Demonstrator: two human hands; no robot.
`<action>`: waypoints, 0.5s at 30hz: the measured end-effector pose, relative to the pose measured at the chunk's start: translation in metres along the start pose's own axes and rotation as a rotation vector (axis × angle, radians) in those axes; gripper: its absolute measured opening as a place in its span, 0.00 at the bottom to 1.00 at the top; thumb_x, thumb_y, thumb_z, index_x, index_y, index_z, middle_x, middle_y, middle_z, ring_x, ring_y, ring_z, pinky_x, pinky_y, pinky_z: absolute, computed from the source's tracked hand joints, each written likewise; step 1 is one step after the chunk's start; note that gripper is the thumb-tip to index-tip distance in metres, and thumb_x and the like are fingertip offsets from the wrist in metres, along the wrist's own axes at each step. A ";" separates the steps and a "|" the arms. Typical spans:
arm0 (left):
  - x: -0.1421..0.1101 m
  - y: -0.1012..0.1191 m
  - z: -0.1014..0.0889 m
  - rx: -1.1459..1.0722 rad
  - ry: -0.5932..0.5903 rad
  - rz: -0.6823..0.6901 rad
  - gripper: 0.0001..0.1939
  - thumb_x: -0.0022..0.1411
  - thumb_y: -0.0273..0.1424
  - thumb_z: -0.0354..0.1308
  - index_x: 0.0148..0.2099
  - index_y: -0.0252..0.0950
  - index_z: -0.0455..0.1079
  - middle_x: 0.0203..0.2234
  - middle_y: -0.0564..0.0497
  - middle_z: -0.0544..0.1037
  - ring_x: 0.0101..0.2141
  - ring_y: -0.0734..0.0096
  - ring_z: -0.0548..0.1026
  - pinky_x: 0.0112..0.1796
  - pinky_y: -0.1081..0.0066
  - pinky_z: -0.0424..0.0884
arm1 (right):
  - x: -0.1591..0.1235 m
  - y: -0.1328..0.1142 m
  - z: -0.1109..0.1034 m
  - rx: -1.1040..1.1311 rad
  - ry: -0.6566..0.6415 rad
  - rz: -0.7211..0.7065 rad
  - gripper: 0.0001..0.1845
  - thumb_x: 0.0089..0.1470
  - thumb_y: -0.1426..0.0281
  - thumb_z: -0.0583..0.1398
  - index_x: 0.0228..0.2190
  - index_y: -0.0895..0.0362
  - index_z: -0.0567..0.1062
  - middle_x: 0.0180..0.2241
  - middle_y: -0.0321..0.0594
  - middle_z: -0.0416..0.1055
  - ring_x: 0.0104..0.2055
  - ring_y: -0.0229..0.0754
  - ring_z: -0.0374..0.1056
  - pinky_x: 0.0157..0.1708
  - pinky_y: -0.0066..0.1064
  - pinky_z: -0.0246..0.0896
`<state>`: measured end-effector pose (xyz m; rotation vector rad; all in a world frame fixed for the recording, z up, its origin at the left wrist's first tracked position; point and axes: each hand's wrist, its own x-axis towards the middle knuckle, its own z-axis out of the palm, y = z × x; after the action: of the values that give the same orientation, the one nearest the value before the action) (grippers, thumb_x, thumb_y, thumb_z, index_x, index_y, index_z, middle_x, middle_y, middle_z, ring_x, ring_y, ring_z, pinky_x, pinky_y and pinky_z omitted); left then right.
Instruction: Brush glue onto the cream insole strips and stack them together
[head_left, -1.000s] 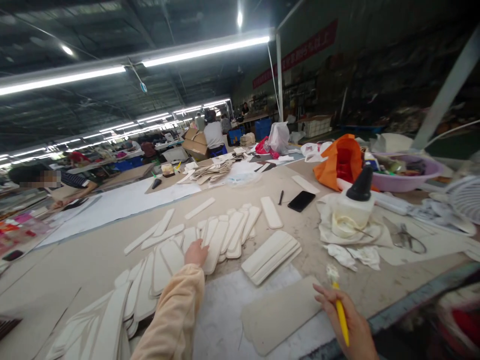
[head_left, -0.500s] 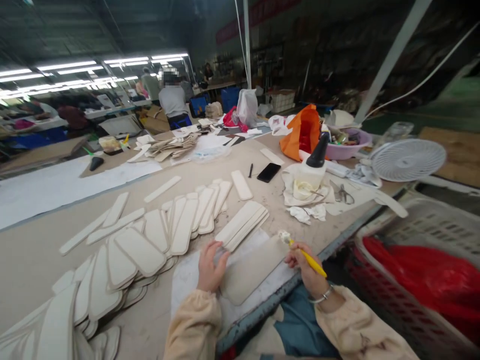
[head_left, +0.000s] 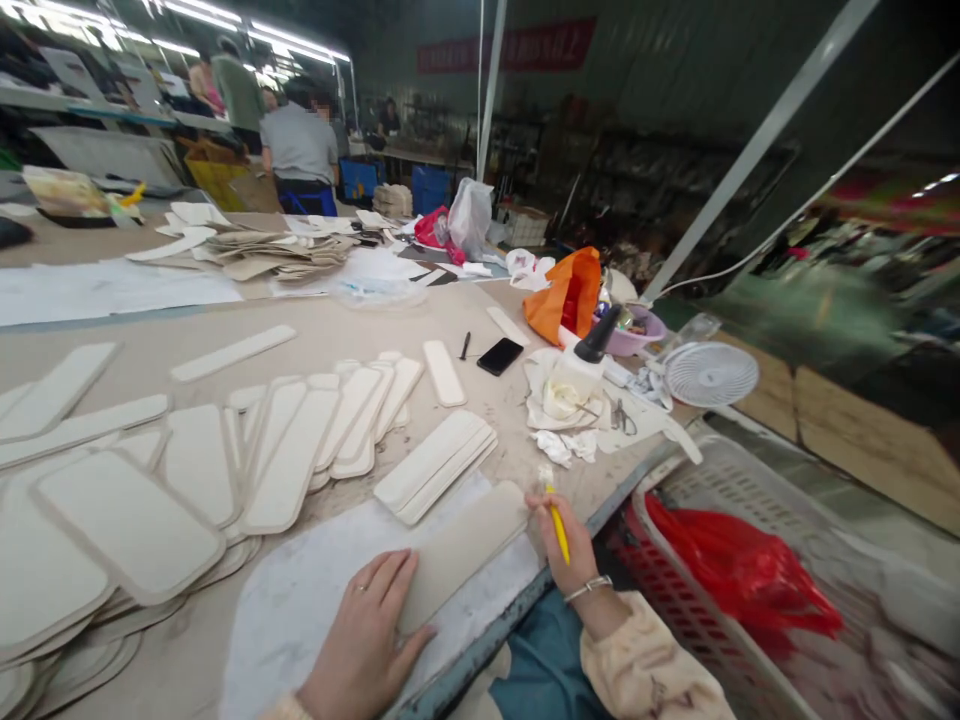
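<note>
My left hand [head_left: 369, 628] lies with its fingers stretched out on the near left end of a long beige panel [head_left: 469, 550]. The panel rests on a white sheet [head_left: 289, 600] at the table's front edge. My right hand [head_left: 566, 545] is closed around a yellow-handled brush [head_left: 559, 530], whose pale tip lies just past the panel's far right end. Beyond the panel is a small stack of cream strips [head_left: 435, 460]. Overlapping cream pieces with beige borders [head_left: 281, 455] spread out to the left.
A white bottle with a black nozzle [head_left: 577, 370] stands by scissors [head_left: 622, 418] and crumpled tissue [head_left: 562, 446]. A phone [head_left: 500, 356], orange bag [head_left: 566, 295] and white fan [head_left: 711, 374] are further back. A basket with a red bag [head_left: 742, 565] stands at right. People are in the background.
My left hand has come down flat on the panel's near end. The brush in my right hand has turned more upright, its tip beyond the panel's end. The view has swung right.
</note>
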<state>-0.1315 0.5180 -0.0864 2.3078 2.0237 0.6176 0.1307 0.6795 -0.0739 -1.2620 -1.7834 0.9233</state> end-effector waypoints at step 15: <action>-0.004 -0.006 0.002 -0.046 0.158 -0.034 0.37 0.50 0.38 0.65 0.62 0.39 0.59 0.48 0.44 0.72 0.47 0.58 0.71 0.46 0.66 0.72 | 0.193 0.003 -0.071 0.267 0.195 0.191 0.31 0.42 0.40 0.59 0.31 0.55 0.66 0.14 0.29 0.65 0.12 0.29 0.51 0.11 0.21 0.42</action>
<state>-0.1368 0.5153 -0.0915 2.2600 2.0839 0.8606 0.1499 0.8747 -0.0121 -1.3140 -1.3577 1.0662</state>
